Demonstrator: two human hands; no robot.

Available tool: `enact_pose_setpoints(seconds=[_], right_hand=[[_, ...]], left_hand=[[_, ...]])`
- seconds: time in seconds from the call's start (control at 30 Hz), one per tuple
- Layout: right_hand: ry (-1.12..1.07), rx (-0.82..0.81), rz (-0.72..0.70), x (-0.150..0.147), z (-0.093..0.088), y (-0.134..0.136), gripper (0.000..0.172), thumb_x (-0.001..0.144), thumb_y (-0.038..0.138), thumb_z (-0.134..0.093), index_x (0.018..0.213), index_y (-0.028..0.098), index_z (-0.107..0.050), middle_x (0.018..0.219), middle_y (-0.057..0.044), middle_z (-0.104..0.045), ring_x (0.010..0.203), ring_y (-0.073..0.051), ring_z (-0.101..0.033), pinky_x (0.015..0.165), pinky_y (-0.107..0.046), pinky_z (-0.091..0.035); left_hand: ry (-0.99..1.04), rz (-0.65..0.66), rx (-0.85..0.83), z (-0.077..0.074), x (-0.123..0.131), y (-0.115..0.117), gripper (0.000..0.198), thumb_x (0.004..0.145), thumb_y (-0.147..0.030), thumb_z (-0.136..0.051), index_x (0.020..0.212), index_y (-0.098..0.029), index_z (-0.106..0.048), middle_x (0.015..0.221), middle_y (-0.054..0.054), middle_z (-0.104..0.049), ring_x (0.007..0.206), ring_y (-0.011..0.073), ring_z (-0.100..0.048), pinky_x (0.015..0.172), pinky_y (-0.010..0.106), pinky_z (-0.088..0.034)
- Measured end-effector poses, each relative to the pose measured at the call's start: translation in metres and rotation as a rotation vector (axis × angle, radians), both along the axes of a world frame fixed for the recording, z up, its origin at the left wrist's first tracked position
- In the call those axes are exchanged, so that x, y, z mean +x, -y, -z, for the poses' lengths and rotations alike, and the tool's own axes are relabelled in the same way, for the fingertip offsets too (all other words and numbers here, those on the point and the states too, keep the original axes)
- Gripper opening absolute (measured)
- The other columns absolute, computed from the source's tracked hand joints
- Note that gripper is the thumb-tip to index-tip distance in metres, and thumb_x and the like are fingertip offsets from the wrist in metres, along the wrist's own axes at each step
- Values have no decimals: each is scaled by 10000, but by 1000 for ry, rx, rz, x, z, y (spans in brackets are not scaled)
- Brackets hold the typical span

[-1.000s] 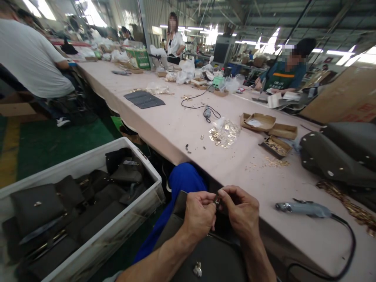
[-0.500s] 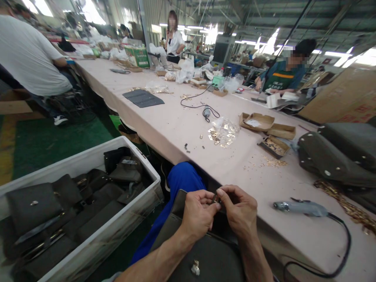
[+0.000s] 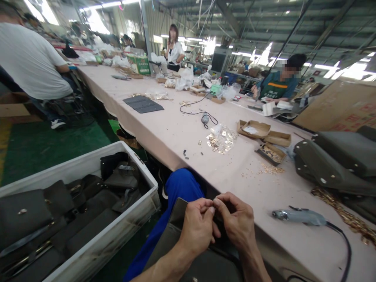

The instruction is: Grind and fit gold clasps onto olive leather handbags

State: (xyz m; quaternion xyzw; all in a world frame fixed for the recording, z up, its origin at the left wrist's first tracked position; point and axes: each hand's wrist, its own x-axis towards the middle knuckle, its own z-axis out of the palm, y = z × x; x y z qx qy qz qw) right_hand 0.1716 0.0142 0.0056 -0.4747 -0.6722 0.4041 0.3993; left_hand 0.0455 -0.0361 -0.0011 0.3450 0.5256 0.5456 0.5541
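We look down on the left hand (image 3: 197, 227) and the right hand (image 3: 236, 225), brought together just in front of the near edge of the long table (image 3: 164, 125). Both hands are nearly closed. In each, thumb and forefinger are pinched and the other fingers curled, and the fingertips of the two hands touch one another. They grip the upper edge of a dark bag (image 3: 173, 235), which lies on the lap below the table edge and tilts up towards the hands. We cannot tell whether a small part sits between the fingertips, since the fingers hide that spot. A blue trouser leg (image 3: 182, 188) shows just beyond the bag. To the left stands a white crate (image 3: 129, 219) filled with more dark bags. On the table, to the right of the hands, lies a grey power tool (image 3: 296, 215) with a black cord. Farther back we see a scatter of gold fittings (image 3: 221, 137), open cardboard boxes (image 3: 254, 127) and, at the right, a stack of bags (image 3: 331, 164). A person in a white shirt (image 3: 29, 62) sits at the far left, and a person in green (image 3: 279, 84) works across the table.
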Motion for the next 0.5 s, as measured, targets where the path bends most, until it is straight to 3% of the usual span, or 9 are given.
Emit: enact_pose_setpoints(seconds=[0.07, 0.23, 0.33, 0.5], right_hand=[[15, 30, 13, -2, -2, 2, 277, 949, 454, -698, 818, 211, -724, 747, -25, -678, 687, -203, -627, 638, -259, -496], [30, -36, -39, -9, -4, 1, 324, 937, 516, -707, 812, 218, -724, 732, -21, -674, 682, -202, -625, 631, -254, -487], [34, -69, -18, -12, 1, -3, 362, 926, 547, -716, 793, 211, -732, 700, -26, -669, 649, -199, -611, 600, -254, -473], [6, -180, -7, -13, 15, -12, 462, 922, 608, -698, 744, 182, -731, 613, -32, -635, 535, -174, -541, 501, -250, -416]], left_hand=[[-63, 46, 23, -2, -1, 3, 395, 992, -462, -527, 1033, -114, -710, 543, 40, -660, 349, 152, -562, 331, 180, -391], [-127, -16, 78, 1, -4, 1, 449, 995, -444, -506, 745, -125, -699, 404, 36, -563, 317, 133, -503, 379, 190, -319], [-80, 5, 68, 6, -7, -4, 433, 961, -453, -525, 737, -125, -698, 394, 27, -544, 290, 123, -448, 343, 192, -263], [42, 58, 48, 15, -12, -9, 336, 915, -392, -587, 761, -113, -696, 413, 13, -543, 287, 110, -454, 328, 169, -273]])
